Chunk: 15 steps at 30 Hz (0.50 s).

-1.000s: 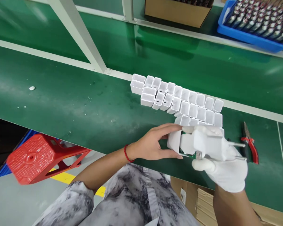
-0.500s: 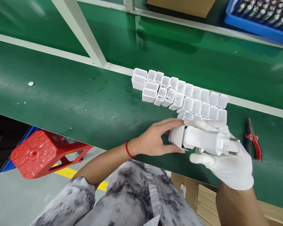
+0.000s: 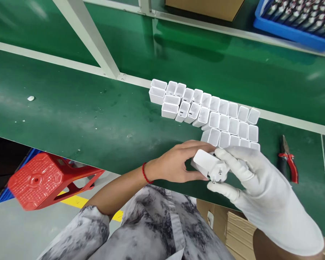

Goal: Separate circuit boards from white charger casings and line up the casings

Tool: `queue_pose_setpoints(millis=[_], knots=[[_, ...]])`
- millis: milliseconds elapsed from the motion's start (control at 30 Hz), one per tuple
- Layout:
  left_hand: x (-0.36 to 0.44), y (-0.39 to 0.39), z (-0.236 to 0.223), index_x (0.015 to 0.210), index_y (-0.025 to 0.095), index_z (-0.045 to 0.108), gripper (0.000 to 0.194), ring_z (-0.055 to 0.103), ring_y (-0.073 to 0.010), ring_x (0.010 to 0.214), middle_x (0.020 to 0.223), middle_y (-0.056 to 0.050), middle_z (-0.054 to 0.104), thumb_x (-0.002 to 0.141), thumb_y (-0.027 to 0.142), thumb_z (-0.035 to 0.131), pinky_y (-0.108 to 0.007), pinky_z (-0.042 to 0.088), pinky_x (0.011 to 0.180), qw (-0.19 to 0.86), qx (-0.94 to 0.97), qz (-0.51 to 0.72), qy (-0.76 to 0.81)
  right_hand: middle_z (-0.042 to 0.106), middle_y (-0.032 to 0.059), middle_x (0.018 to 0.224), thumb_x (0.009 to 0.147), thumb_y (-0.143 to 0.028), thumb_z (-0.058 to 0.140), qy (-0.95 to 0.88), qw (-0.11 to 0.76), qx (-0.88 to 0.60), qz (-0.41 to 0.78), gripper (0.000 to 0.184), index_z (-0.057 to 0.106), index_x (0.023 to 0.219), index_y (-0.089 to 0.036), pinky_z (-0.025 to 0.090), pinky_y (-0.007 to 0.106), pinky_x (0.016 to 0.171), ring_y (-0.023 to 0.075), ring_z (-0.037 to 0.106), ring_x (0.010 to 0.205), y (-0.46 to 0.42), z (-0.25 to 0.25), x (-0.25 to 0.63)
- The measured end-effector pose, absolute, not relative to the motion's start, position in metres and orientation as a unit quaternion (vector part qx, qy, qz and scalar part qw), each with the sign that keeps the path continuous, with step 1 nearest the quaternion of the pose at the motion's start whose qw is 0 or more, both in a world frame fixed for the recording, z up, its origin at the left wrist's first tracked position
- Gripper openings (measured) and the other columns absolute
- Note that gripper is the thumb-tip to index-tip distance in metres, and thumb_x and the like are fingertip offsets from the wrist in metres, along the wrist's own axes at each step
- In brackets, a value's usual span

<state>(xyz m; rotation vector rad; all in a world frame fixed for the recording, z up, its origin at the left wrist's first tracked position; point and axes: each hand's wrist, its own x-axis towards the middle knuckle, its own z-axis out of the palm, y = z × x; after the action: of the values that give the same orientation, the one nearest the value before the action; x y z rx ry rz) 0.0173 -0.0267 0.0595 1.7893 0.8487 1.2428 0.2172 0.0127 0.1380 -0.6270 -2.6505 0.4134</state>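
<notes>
At near edge of green table (image 3: 119, 133), L hand (image 3: 176, 164), bare, w/ fingers and thumb pinching the far and near sides of white plug housing (image 3: 206, 162); R hand (image 3: 222, 169), gloved, has fingers & thumb curled about its pin end, grip partly hidden. Housing is held just near-side of rows of open white cases (image 3: 223, 123), pins toward R hand. Red-handled pliers (image 3: 287, 159) lie on table, right of cases; blue tray (image 3: 289, 34) at far right, on shelf.

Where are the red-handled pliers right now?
In the head view, the pliers lie on the green bench at the right, just beyond the gloved right hand.
</notes>
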Motion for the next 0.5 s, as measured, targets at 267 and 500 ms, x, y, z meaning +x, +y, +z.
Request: queue_pose_setpoints(millis=[267,500], knots=[[0.020,-0.026,0.052,0.127,0.018,0.064,0.067,0.068,-0.0276,0.117,0.126,-0.014,0.071,0.068,0.036,0.090,-0.040,0.055,0.103,0.454,0.599,0.568,0.336,0.049,0.0139,0.150,0.076,-0.066,0.075,-0.781,0.243,-0.422,0.391,0.103,0.023,0.160,-0.036,0.048,0.060,0.105,0.0387,0.056,0.129,-0.005,0.115,0.226],[0.027,-0.028,0.044,0.128,0.023,0.065,0.064,0.061,-0.0268,0.115,0.121,-0.012,0.073,0.071,0.042,0.088,-0.043,0.053,0.100,0.404,0.610,0.589,0.342,0.064,0.0088,0.134,0.094,-0.056,0.059,-0.573,0.256,-0.457,0.630,0.057,0.051,0.142,-0.027,0.047,0.043,0.112,0.0260,0.055,0.134,-0.024,0.094,0.201]])
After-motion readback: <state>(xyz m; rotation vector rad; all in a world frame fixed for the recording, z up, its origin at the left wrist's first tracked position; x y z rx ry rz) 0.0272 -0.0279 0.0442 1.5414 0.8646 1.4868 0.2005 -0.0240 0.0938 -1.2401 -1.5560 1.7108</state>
